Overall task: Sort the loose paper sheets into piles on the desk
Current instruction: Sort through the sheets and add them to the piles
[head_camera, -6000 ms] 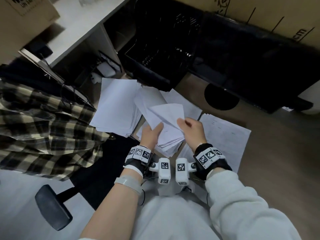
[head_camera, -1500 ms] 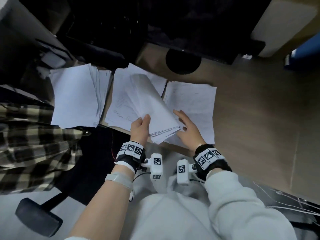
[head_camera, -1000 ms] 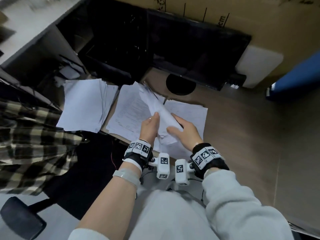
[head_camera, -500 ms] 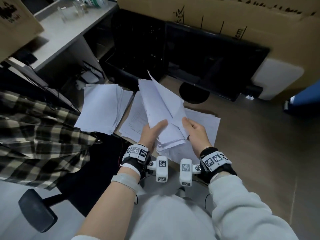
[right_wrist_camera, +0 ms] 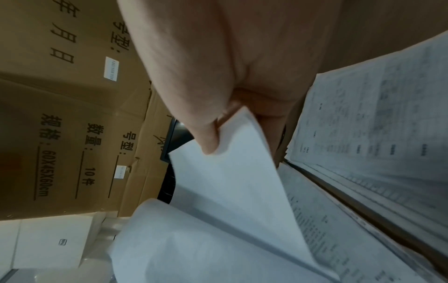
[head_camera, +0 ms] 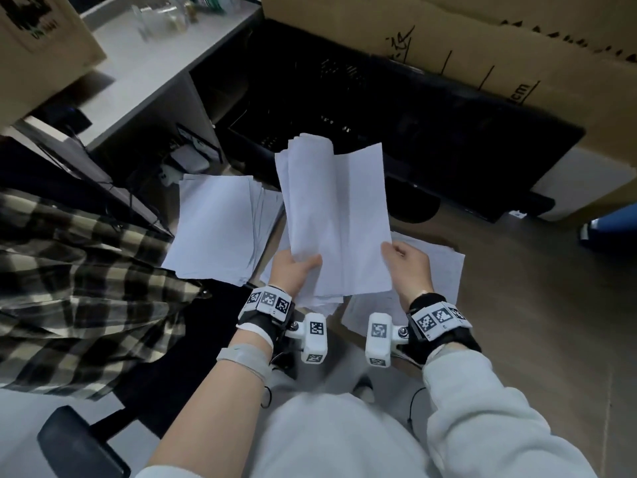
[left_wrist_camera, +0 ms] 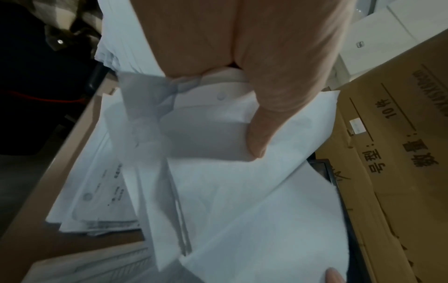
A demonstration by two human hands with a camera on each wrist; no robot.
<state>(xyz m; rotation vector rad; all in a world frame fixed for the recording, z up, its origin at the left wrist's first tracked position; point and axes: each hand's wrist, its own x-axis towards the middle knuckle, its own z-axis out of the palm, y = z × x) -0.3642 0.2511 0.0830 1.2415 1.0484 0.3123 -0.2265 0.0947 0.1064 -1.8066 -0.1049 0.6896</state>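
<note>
My left hand (head_camera: 293, 267) grips a bundle of white sheets (head_camera: 320, 215) by its lower left, held up above the desk; its thumb (left_wrist_camera: 264, 137) lies across the paper in the left wrist view. My right hand (head_camera: 405, 262) pinches the right edge of the top sheet (head_camera: 365, 215), peeled a little off the bundle; the right wrist view shows that sheet (right_wrist_camera: 232, 172) between thumb and fingers. A blank pile (head_camera: 217, 225) lies on the left. A printed pile (head_camera: 437, 270) lies on the right below my right hand. A middle pile is mostly hidden by the bundle.
A black monitor (head_camera: 448, 132) and its round foot (head_camera: 417, 208) stand behind the papers, with a large cardboard box (head_camera: 482, 39) above. A plaid shirt (head_camera: 76, 291) hangs at left. Bare wooden desk (head_camera: 537, 305) stretches to the right. A grey shelf (head_camera: 148, 63) holds bottles.
The bundle has come up off the desk and now stands flatter and higher in my left hand. My right hand went from the printed pile to the top sheet's edge.
</note>
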